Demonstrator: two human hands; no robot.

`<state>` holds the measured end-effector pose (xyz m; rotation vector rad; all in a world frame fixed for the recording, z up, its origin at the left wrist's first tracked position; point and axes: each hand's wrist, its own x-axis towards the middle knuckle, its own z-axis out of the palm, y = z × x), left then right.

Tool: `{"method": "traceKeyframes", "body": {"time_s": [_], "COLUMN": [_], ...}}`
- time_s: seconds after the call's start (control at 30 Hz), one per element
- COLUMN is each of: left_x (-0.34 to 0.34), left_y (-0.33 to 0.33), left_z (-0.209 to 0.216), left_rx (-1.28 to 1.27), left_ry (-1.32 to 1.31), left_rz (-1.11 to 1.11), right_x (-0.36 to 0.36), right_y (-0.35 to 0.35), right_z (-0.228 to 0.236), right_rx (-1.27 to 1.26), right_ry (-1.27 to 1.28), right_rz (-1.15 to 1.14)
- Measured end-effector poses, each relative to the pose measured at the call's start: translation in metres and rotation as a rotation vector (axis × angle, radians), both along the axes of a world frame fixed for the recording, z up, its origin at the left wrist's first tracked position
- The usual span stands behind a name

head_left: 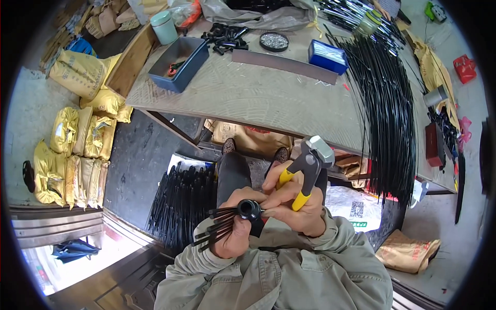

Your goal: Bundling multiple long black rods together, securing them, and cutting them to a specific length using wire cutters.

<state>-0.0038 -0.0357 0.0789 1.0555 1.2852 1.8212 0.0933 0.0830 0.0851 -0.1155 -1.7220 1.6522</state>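
Observation:
My left hand [233, 242] is closed round several thin black rods [217, 225], whose ends fan out to the left. At the same hand is a black round fitting [255, 209] with a hole in its middle. Close by on the right, my right hand [302, 216] grips a pair of pincers [310, 168] with black and yellow handles, its silver head pointing up and away. The right fingertips meet beside the fitting; anything small pinched between them is too small to make out. Both hands are above my lap.
Ahead stands a worktable [206, 103] bearing a blue-grey bin [178, 77], a blue box [328, 57], a round dish [274, 41] and a long bundle of black rods [387, 113]. More black rods [181, 206] stand left of my legs. Yellow sacks [77, 178] are stacked far left.

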Motion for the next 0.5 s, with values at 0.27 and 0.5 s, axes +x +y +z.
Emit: {"method": "traceKeyframes", "body": {"time_s": [0.27, 0.5], "left_x": [0.005, 0.003], "left_y": [0.001, 0.002], "left_z": [0.0, -0.005], "left_rx": [0.017, 0.037], "left_ry": [0.042, 0.034], "left_rz": [-0.002, 0.069], "right_x": [0.005, -0.004], "right_y": [-0.004, -0.02], "right_z": [-0.002, -0.008], "right_rx": [0.019, 0.004], "right_ry": [0.011, 0.019], "right_rz": [-0.024, -0.119]}}
